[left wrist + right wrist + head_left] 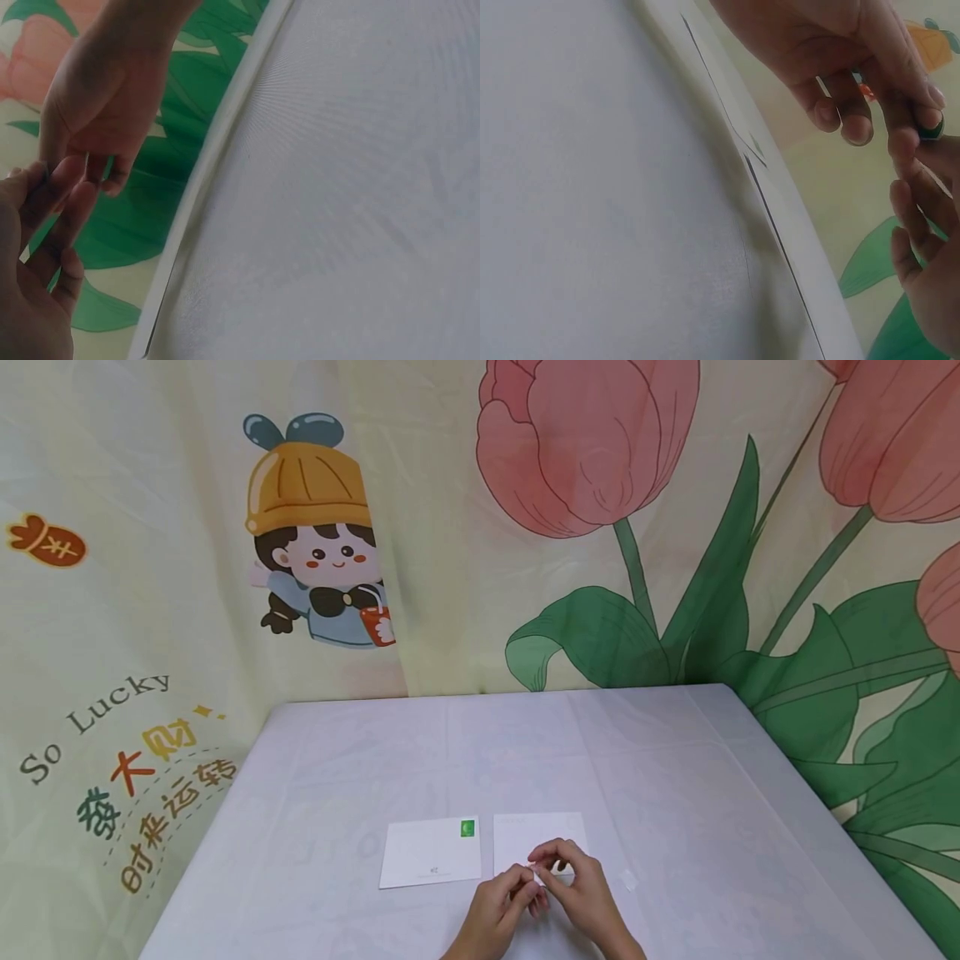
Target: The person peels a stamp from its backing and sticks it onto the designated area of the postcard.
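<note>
While a left card [427,858] bearing a green stamp [467,828] and a right card [513,835] lie on a white-covered table [675,760], a person's left hand [501,900] and right hand [576,883] meet in front of the right card in the head view, a small piece [537,876] at their fingertips. Each thumb and forefinger pinches it, with barely any gap.

From the left wrist, the piece cannot be made out; the left hand's other fingers stand loosely parted.

From the right wrist, a dark green patch [931,130], probably the piece's face, shows between left thumb and forefinger, the right fingertips against it. Seemingly paper-thin, it should prove light, pliable and easily creased, perhaps tacky, best taken by its very edge.
</note>
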Tool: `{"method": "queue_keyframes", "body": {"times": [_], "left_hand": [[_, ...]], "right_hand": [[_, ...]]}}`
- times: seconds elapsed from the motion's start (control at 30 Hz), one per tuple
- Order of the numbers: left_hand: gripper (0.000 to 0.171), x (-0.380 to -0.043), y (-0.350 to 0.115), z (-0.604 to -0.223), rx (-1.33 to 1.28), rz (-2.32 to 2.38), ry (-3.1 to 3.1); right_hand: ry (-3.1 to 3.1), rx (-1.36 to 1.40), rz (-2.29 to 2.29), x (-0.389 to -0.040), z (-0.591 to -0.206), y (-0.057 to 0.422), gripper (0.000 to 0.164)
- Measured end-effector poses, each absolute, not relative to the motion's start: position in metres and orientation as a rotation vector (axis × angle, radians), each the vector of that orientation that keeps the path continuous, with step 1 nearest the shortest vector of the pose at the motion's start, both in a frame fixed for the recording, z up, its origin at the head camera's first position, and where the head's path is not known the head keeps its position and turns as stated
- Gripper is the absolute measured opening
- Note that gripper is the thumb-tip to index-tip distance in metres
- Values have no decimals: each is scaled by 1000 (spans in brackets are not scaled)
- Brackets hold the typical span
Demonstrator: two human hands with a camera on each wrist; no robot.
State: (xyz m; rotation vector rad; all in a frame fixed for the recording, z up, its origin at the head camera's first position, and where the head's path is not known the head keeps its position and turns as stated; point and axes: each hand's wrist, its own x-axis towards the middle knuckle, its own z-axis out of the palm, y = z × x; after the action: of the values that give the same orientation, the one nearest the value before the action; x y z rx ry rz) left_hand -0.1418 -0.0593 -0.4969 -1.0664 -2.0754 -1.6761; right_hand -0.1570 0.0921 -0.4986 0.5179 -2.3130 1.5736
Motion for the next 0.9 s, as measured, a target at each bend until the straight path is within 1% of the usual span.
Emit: {"method": "queue_keyframes", "body": {"times": [0.13,0.2,0.43,0.67,0.77,0.9], "left_hand": [[13,-141,-59,-495,-1046,-1646,-2083],[12,-140,-59,-494,-1022,-1647,-2104],[11,-139,-61,-491,-970,-1634,-2165],[13,-138,-63,-488,-963,-1607,-2201],[13,-140,-62,-494,-950,-1627,-2213],[15,-146,-61,-513,-939,-1618,-2207]], "right_hand": [[-2235,564,1591,-151,-485,90,17],[-2225,559,1625,-150,-485,91,15],[-2286,572,1684,-155,-504,103,11],[-2297,649,1605,-158,-511,108,12],[-2292,658,1585,-158,-511,108,10],[-2297,652,1587,-158,-510,108,11]]}}
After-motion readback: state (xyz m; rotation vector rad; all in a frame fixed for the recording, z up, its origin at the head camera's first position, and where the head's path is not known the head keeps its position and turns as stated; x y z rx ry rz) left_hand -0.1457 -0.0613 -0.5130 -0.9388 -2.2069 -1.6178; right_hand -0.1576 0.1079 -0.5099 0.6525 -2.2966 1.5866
